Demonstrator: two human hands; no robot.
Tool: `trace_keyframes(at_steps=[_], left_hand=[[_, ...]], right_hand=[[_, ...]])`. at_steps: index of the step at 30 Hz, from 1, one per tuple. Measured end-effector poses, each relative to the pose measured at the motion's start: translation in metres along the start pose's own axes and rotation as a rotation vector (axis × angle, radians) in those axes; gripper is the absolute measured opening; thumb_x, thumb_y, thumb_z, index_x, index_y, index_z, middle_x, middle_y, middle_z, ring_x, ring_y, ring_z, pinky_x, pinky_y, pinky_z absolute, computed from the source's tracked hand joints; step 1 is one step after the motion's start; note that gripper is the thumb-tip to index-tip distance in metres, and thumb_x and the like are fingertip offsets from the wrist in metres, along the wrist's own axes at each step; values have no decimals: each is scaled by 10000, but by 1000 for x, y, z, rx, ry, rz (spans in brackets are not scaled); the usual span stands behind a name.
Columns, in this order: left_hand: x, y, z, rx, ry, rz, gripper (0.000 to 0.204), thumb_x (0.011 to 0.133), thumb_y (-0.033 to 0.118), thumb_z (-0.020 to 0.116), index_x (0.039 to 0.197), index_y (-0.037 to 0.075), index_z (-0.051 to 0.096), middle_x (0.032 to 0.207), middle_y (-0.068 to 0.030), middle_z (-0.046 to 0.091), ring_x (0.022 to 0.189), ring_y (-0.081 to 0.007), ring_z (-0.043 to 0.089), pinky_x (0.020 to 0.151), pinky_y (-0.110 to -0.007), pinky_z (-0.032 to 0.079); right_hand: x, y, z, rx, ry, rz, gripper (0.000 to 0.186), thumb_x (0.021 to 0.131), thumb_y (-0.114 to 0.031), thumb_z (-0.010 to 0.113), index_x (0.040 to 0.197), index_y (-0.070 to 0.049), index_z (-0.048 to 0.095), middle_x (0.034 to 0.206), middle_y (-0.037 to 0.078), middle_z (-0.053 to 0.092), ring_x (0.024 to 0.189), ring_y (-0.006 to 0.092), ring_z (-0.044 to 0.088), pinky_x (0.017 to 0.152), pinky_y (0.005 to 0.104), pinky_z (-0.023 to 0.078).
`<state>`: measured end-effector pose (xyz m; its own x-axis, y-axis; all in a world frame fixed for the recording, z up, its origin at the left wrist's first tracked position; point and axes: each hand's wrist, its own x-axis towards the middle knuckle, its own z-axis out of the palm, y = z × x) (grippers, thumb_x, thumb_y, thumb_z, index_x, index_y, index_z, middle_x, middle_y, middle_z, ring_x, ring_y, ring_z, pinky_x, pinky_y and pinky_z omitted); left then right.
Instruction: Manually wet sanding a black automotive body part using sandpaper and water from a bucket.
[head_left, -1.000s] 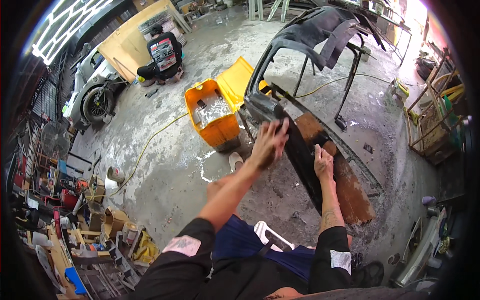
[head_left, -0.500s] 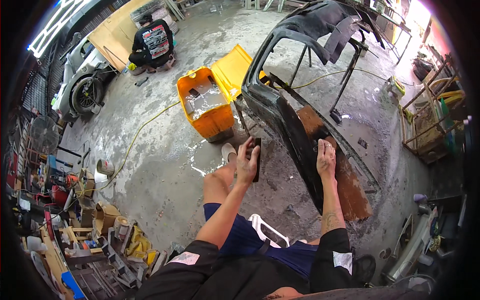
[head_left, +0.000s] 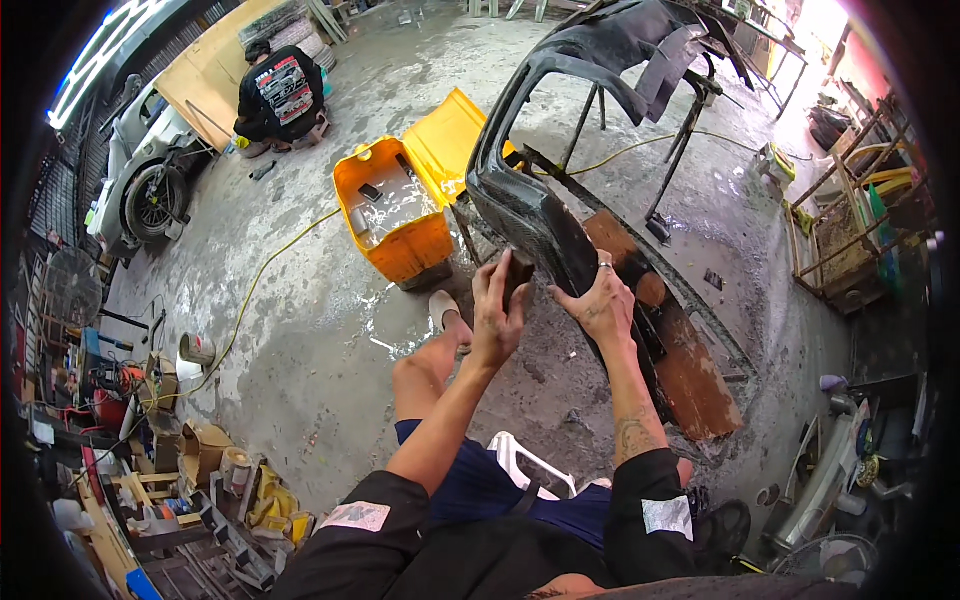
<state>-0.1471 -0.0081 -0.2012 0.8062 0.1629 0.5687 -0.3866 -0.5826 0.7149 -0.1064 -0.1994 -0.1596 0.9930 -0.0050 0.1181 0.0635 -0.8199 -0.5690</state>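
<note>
My left hand (head_left: pixel 495 320) is closed round a dark sanding block (head_left: pixel 519 268), held beside the near side of a black car body panel (head_left: pixel 545 215). The panel has a glossy, woven-looking surface and a large window-like opening. My right hand (head_left: pixel 604 305) lies on the panel's lower part, thumb spread away from the fingers, holding nothing else. Left of the panel stands an open yellow tub (head_left: pixel 405 245) with cloudy water and small dark and grey blocks in it. Its yellow lid (head_left: pixel 450 135) is tipped back.
A rust-brown board (head_left: pixel 695 385) lies under the panel, beside metal stand legs. A yellow hose (head_left: pixel 270 262) crosses the wet floor. Scrap and boxes (head_left: pixel 205 445) crowd the lower left. A person (head_left: pixel 283 95) squats far left near a white car (head_left: pixel 150 185). A rack (head_left: pixel 845 220) stands right.
My right hand has moved left and up along the panel, its thumb spreading. My left hand has tilted the block and raised it beside the panel. The view has shifted slightly.
</note>
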Motion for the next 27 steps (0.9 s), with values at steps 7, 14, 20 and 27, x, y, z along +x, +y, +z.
trace_keyframes(at_steps=[7,14,20,27], left_hand=[[95,14,23,213,3,321,628,972,115,741,1571,56,561,1355,-197,598,1224,-389,552,1071,-498,426],[40,8,33,223,-17,349,671,886,76,796,1532,54,616,1344,-170,640,1244,-372,579,1095,-501,416],[85,27,24,176,130,244,609,938,111,773,1524,60,614,1272,-158,621,1129,-377,549,995,-485,437],[92,23,29,188,79,307,585,940,100,767,1503,47,618,1250,-157,610,1138,-382,560,1003,-469,450]], right_hand=[[0,-5,-1,19,-19,-45,846,752,-463,938,1364,-39,538,1149,231,777,1048,438,764,899,497,609],[6,2,0,119,-13,-44,804,746,-429,954,1343,-59,562,1111,241,782,1037,458,759,890,505,610],[3,-15,-10,71,-48,-18,805,753,-422,955,1353,-75,545,1118,242,784,1048,455,758,892,521,602],[4,-6,-4,63,-31,-7,828,737,-435,950,1358,-68,544,1103,238,787,1050,451,758,898,514,599]])
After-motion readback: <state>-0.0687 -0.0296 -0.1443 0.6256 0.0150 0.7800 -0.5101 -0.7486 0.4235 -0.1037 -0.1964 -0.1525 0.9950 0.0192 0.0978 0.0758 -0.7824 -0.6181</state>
